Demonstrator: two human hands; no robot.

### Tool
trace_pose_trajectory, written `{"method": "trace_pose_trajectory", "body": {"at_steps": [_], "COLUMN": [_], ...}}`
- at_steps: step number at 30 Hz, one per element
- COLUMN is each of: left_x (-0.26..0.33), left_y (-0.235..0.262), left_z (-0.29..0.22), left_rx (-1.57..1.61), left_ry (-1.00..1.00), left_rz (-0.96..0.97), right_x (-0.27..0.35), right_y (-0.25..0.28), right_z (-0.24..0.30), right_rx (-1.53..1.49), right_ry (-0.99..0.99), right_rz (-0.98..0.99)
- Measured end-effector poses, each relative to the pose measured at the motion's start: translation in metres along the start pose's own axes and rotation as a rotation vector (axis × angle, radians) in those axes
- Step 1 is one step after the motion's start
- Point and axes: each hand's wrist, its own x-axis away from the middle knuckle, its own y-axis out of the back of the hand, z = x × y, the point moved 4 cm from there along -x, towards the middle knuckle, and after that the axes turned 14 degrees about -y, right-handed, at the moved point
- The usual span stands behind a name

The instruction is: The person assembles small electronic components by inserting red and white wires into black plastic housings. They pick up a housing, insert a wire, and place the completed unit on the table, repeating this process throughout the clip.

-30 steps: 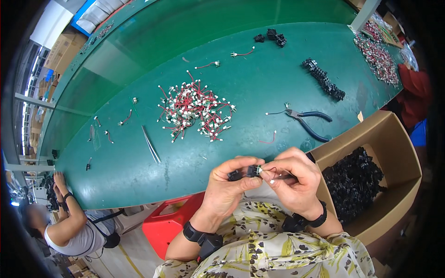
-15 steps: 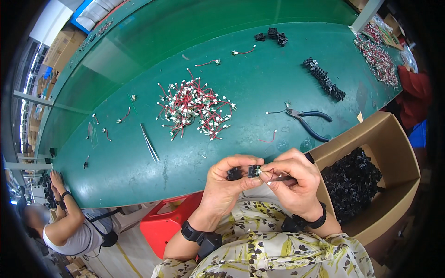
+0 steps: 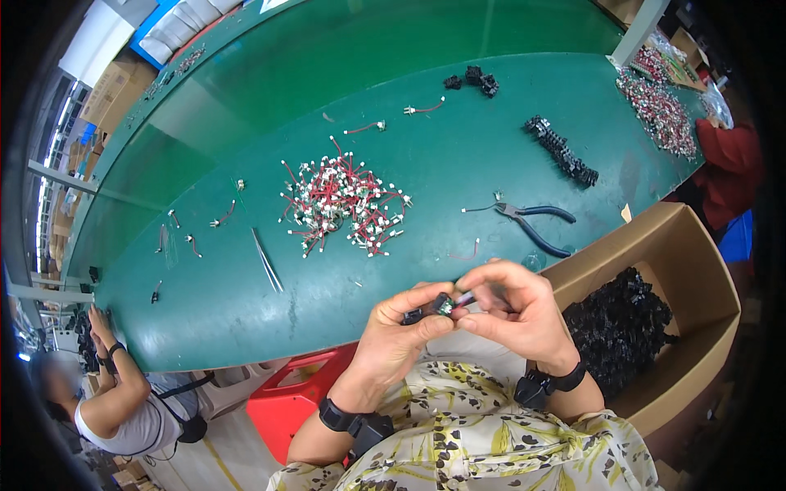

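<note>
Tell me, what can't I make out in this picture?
All in the head view:
Underside of the black part: hidden by the left hand.
Slim item at the right hand: blurred.
Exact count in the red-wired pile: too small, overlapping.
Floor of the cardboard box: covered by black pieces.
Person in red: cut off by the dark rim.

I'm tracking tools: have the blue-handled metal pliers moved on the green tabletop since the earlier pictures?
No: the pliers keep their spot and angle on the tabletop, judged against the long row of black plastic parts; the whole view shifted slightly.
</note>
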Motion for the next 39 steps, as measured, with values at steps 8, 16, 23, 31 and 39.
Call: {"method": "trace_pose_trajectory", "body": {"at_steps": [8,16,23,31,39], "left_x": [0.002,0.001,0.003,-0.001,-0.004], "left_y": [-0.002,0.0,0.001,0.003,0.002], "left_z": [0.002,-0.008,-0.009,-0.008,-0.01], "left_rx": [-0.207,-0.14,-0.309,-0.287,-0.379], "left_ry": [-0.111,0.064,-0.078,-0.144,-0.222], "left_rz": [0.002,-0.012,0.02,-0.006,0.057], "right_x": [-0.002,0.003,0.004,0.011,0.008], "right_y": [-0.002,-0.008,-0.007,-0.006,-0.007], "right_z": [-0.003,0.007,0.004,0.021,0.022], "right_rx": [0.142,0.351,0.226,0.768,0.864], "right_ry": [0.042,0.067,0.057,0.303,0.341], "right_rz": [-0.133,-0.159,-0.159,-0.23,-0.236]}}
